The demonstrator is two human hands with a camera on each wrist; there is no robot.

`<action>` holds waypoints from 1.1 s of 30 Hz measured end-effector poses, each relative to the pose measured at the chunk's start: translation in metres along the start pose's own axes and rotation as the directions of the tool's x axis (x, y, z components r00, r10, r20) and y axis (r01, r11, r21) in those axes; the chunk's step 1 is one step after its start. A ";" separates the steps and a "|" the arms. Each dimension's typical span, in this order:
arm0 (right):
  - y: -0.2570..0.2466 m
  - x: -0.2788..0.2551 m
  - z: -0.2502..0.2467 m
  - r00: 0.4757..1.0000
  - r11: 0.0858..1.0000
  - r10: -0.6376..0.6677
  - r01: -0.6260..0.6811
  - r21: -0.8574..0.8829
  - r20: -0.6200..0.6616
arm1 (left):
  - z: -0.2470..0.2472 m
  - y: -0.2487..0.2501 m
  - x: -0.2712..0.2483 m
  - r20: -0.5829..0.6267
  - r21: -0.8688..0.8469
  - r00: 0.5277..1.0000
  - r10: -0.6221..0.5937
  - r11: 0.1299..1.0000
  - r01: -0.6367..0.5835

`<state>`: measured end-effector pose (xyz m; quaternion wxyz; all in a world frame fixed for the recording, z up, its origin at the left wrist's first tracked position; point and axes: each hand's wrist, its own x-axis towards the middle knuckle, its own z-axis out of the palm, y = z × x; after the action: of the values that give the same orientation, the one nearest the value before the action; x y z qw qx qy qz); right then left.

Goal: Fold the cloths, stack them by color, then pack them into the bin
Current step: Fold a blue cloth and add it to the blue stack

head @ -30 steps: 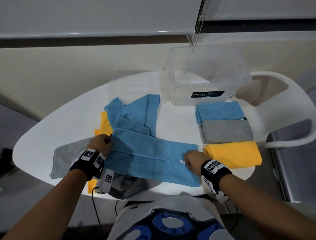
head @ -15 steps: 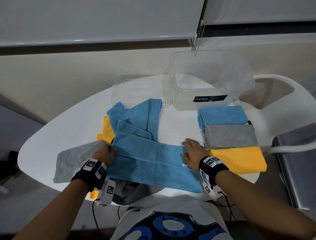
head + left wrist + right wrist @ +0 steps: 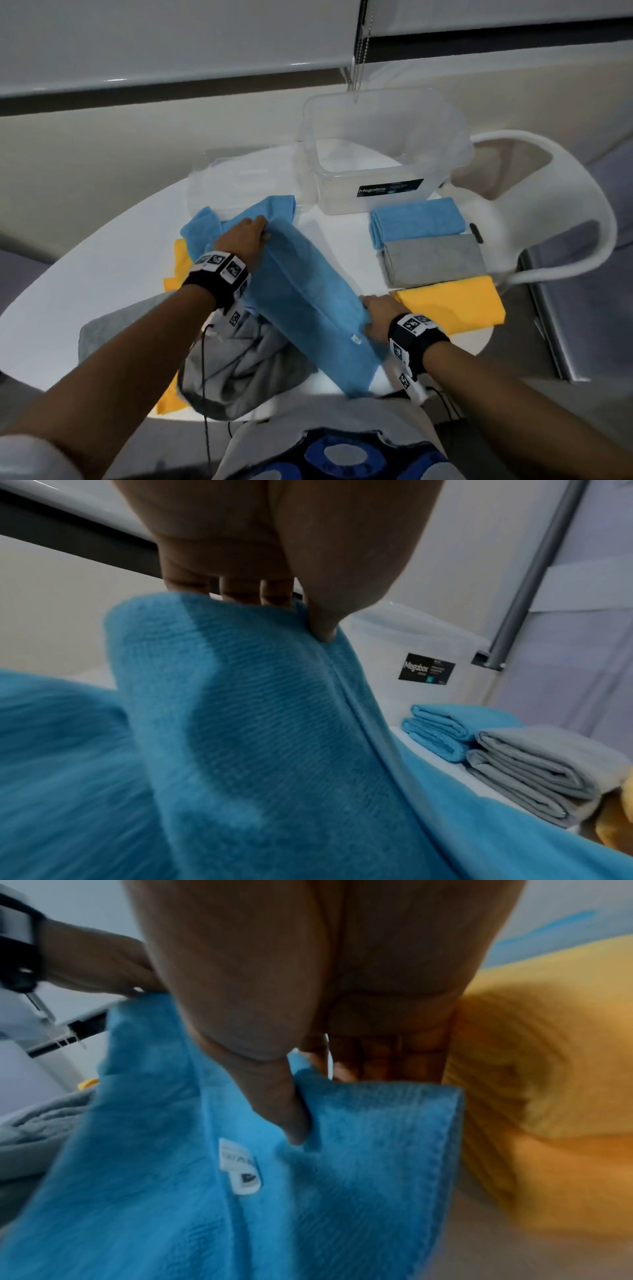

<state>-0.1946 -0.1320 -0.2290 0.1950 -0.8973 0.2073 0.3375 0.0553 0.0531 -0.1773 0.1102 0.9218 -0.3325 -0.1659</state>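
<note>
A half-folded blue cloth (image 3: 308, 291) hangs lifted between both hands, slanting from far left to near right. My left hand (image 3: 246, 233) pinches its far end, thumb (image 3: 322, 626) on top and fingers behind. My right hand (image 3: 375, 318) pinches the near end beside the white label (image 3: 240, 1167). Folded cloths lie on the right of the white table (image 3: 85, 274): a blue stack (image 3: 418, 221), a grey stack (image 3: 431, 260) and a yellow stack (image 3: 452, 305). The clear bin (image 3: 383, 154) stands behind them.
Unfolded cloths lie at the left: another blue cloth (image 3: 205, 226), a yellow cloth (image 3: 181, 263) and a crumpled grey cloth (image 3: 239, 366) at the near edge. A clear lid (image 3: 239, 178) rests left of the bin. A white chair (image 3: 565, 205) stands right.
Both hands have lifted the blue cloth off the table. My left hand swung its end up and away toward the bin; the cloth now slants instead of lying flat across the front.
</note>
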 end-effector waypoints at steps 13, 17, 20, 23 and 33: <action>0.012 -0.028 0.020 0.991 0.910 0.126 -0.100 0.402 -0.039 | 0.053 0.084 0.039 0.070 0.078 0.991 0.112 0.990 -0.118; 0.008 -0.032 0.019 0.992 0.963 0.071 -0.041 0.267 -0.104 | 0.073 0.059 -0.008 0.047 -0.010 0.994 0.100 0.995 -0.099; 0.004 -0.034 0.021 0.963 0.997 -0.065 0.076 0.033 -0.263 | 0.091 0.042 -0.059 0.015 -0.093 0.998 0.054 0.994 -0.053; 0.003 -0.026 0.032 0.943 0.964 -0.265 0.251 -0.088 -0.203 | 0.113 0.023 -0.112 0.137 0.024 0.990 0.023 0.999 -0.027; 0.002 -0.017 0.036 0.959 0.939 -0.275 0.253 -0.234 -0.066 | 0.108 -0.023 -0.124 0.152 0.238 0.977 0.153 0.953 -0.186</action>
<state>-0.2259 -0.1115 -0.2432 0.1261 -0.9485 0.0549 0.2852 -0.0617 0.1410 -0.2549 -0.0154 0.8834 -0.4353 -0.1729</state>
